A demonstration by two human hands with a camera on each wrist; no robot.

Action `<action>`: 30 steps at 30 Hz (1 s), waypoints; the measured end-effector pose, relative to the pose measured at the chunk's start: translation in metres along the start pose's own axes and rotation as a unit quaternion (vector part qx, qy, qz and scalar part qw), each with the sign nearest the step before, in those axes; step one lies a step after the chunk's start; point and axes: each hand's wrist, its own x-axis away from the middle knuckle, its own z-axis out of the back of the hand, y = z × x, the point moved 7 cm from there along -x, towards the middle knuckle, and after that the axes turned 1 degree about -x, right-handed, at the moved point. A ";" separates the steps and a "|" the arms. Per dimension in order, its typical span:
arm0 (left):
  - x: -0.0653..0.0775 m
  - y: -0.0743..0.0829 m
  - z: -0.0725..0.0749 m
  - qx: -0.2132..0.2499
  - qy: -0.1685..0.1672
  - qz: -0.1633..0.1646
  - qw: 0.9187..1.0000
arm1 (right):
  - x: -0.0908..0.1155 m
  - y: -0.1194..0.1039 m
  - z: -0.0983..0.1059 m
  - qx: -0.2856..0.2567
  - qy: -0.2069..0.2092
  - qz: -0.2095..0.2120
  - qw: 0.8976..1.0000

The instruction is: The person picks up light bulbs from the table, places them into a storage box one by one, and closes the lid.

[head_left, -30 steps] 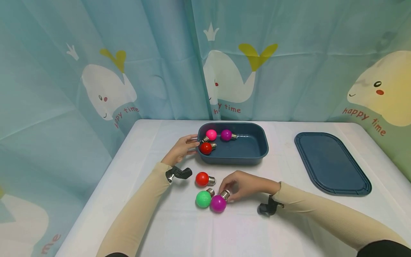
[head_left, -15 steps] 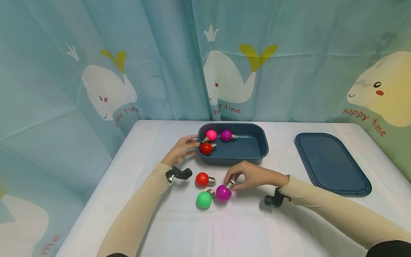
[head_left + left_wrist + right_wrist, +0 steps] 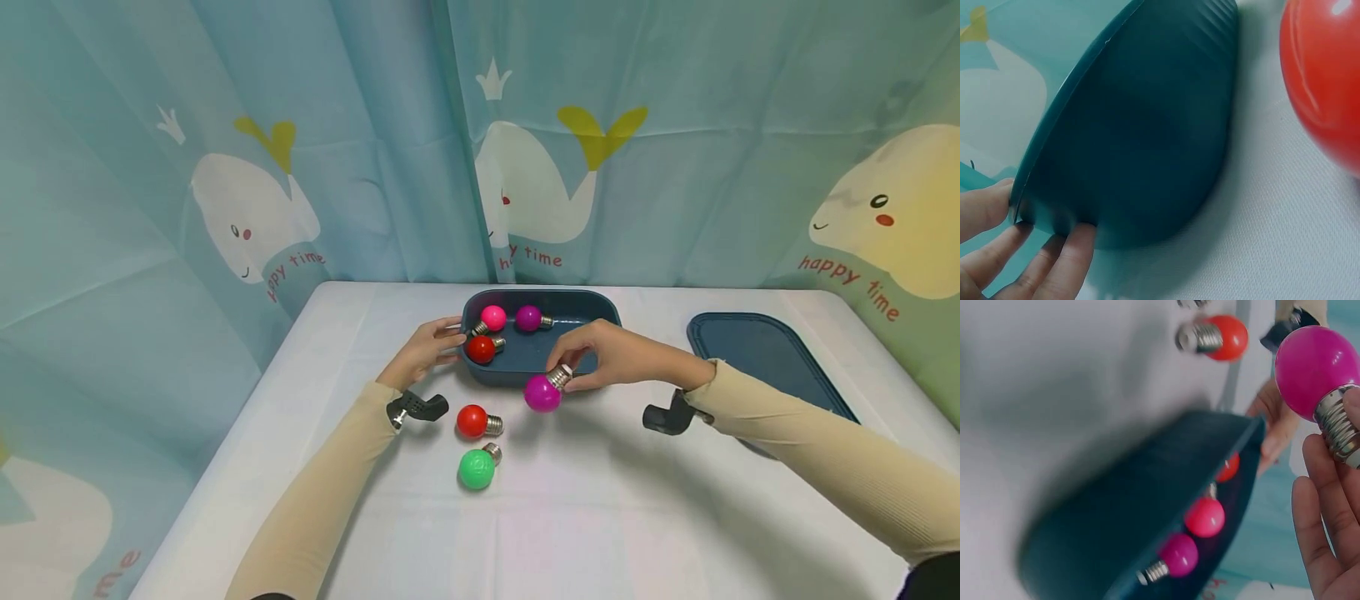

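My right hand point(image 3: 611, 357) pinches a purple light bulb point(image 3: 542, 393) by its silver screw base, raised in front of a dark blue plastic box point(image 3: 510, 377). In the right wrist view the bulb's round purple globe point(image 3: 1316, 369) points away from the fingers. At the box's left end my left hand point(image 3: 426, 350) grips the rim; in the left wrist view its fingertips point(image 3: 1079, 240) lie against the outer wall. Inside the box lie a pink bulb point(image 3: 493, 317), a second purple bulb point(image 3: 528, 317) and a red bulb point(image 3: 481, 349).
On the white table, a red bulb point(image 3: 472, 421) and a green bulb point(image 3: 477, 469) lie in front of the box. To the right is a flat dark blue lid point(image 3: 750, 358), partly covered by my right arm. A curtain point(image 3: 390, 150) hangs behind the table.
My right hand has lifted the purple bulb off the table from beside the green bulb, moving it toward the box and slightly right. The left hand stays at the box's end.
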 end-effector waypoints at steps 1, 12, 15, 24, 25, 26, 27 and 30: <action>0.000 0.000 0.000 0.000 0.000 0.000 1.000 | -0.001 0.000 0.005 0.004 0.002 -0.002 1.000; 0.001 0.000 0.000 -0.002 0.004 0.000 1.000 | -0.016 0.013 0.037 0.028 0.018 -0.046 0.998; 0.001 0.000 0.000 -0.002 0.003 -0.003 1.000 | -0.021 0.019 0.040 0.025 0.017 -0.056 0.998; 0.000 -0.001 0.000 -0.004 0.006 0.001 1.000 | -0.039 0.046 0.046 0.004 0.019 -0.091 0.996; 0.000 0.000 -0.001 -0.004 0.006 0.001 1.000 | -0.041 0.049 0.046 0.005 0.022 -0.092 0.996; 0.000 0.000 -0.001 -0.005 0.006 0.001 1.000 | -0.042 0.053 0.046 0.005 0.024 -0.092 0.995; 0.000 0.000 -0.001 -0.003 0.006 0.002 1.000 | -0.044 0.056 0.047 0.007 0.027 -0.092 0.995; 0.001 0.000 -0.001 -0.009 0.006 0.000 1.000 | -0.049 0.064 0.046 0.010 0.034 -0.094 0.995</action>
